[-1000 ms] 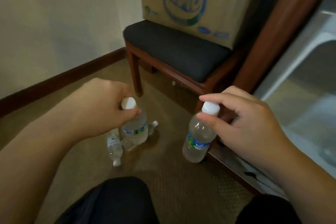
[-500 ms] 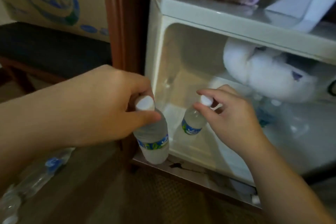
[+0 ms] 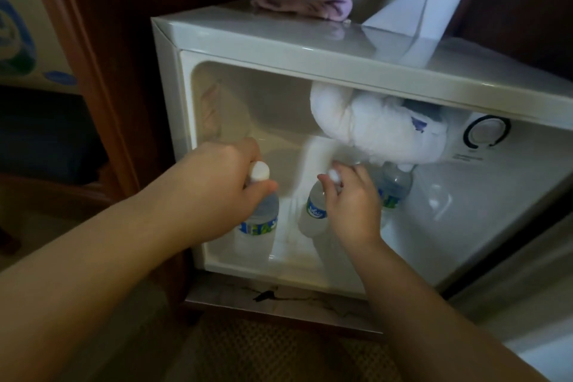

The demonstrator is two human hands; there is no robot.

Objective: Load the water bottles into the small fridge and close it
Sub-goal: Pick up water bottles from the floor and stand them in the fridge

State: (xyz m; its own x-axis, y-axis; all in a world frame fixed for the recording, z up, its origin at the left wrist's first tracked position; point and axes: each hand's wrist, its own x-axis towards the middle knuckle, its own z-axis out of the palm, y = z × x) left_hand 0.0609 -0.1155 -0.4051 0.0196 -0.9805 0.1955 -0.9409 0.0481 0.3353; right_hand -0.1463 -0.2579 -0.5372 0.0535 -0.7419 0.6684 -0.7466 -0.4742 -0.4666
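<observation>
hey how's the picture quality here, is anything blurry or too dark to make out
Head view: the fridge interior is bright and washed out; the wooden cabinet and floor around it fall into deep shadow; the bottle under the right hand is softly smeared; the fridge top bows from wide-angle distortion; the frosted lump inside loses detail.

Both hands now reach inside the fridge (image 3: 310, 49), where before they hung at its opening. The left hand (image 3: 217, 186) carries its bottle (image 3: 259, 217) in by the neck; the right hand (image 3: 350, 198) lowers its own bottle (image 3: 314, 214) deeper.
</observation>
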